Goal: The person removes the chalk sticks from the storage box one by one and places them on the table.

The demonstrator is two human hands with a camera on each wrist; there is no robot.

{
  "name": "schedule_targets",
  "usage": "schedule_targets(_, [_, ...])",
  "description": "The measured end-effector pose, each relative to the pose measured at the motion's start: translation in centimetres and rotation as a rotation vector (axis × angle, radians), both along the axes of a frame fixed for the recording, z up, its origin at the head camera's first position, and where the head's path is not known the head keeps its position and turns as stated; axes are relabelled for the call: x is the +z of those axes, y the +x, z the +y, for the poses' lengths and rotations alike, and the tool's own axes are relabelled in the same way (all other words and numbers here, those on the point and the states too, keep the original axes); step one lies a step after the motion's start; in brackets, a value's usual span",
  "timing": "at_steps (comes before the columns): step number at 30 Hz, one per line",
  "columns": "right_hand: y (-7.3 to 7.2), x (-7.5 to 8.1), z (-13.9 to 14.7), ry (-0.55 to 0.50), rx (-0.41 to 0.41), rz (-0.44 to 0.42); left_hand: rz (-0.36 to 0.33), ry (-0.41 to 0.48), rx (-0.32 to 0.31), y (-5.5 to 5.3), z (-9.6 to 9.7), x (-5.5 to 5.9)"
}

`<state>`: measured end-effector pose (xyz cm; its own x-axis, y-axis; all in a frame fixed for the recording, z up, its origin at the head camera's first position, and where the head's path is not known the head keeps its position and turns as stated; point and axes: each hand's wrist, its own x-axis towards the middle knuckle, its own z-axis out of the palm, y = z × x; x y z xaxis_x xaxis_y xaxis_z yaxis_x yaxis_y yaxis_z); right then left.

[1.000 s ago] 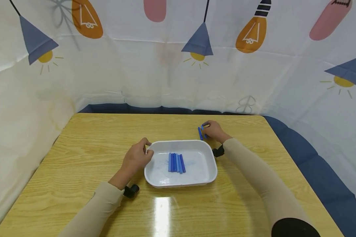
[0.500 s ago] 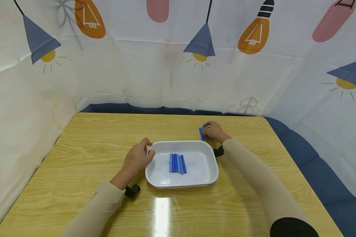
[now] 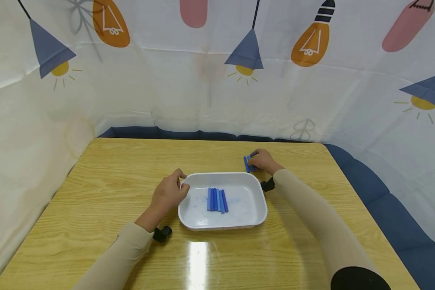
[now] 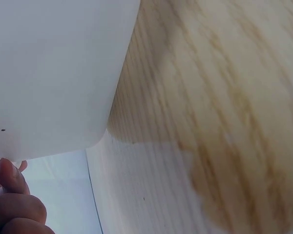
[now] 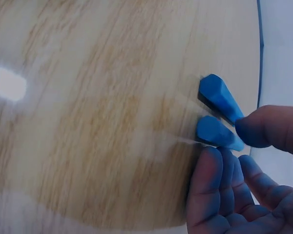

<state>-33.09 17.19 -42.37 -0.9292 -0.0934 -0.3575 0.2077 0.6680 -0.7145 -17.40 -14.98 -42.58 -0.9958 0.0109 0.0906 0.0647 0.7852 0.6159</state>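
Note:
My left hand [image 3: 168, 191] grips the upper left corner of a white plastic tray [image 3: 244, 219], thumb and forefinger at the rim. In the left wrist view its curled fingers [image 4: 14, 207] show under the tray wall [image 4: 53, 73]. Inside the tray a row of several blue chalk-like sticks [image 3: 217, 200], lighter and darker, lies side by side. Beyond the tray, my right hand [image 3: 262, 160] pinches a blue stick [image 5: 212, 130] that lies on the table, thumb on one side and fingers on the other. Another blue stick [image 5: 217, 95] lies beside it. The right fingertips are smudged blue.
The wooden table [image 3: 130, 157] has rounded far corners. A white printed cloth [image 3: 166, 92] hangs behind it and at the sides, and dark blue fabric [image 3: 377, 193] runs along the right edge. Faint blue dust marks the tray floor.
The head view has shifted slightly. The right fingers have moved a little along the blue stick, which sits near its neighbour. The left hand stays on the tray, and the tray has not moved.

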Motion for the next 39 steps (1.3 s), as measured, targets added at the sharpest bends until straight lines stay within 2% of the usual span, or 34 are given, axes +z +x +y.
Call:
schedule_targets(5, [0.0,0.4,0.4,0.019,0.003,0.018,-0.008,0.001,0.002,0.0,-0.1,0.0])
schedule_targets(15, [0.1,1.1,1.2,-0.013,-0.026,-0.026,-0.008,-0.004,0.003,-0.1,-0.2,0.0])
schedule_targets(24, [0.2,1.7,1.8,-0.163,-0.103,-0.104,-0.007,-0.005,-0.002,-0.1,-0.1,-0.1])
schedule_targets(29, [0.4,2.7,1.8,-0.193,-0.124,-0.137,-0.013,-0.004,0.002,-0.1,0.0,0.0])
schedule_targets(39, [0.8,4.0,2.4,-0.176,-0.063,-0.199,-0.023,-0.017,0.003,-0.3,0.1,-0.1])
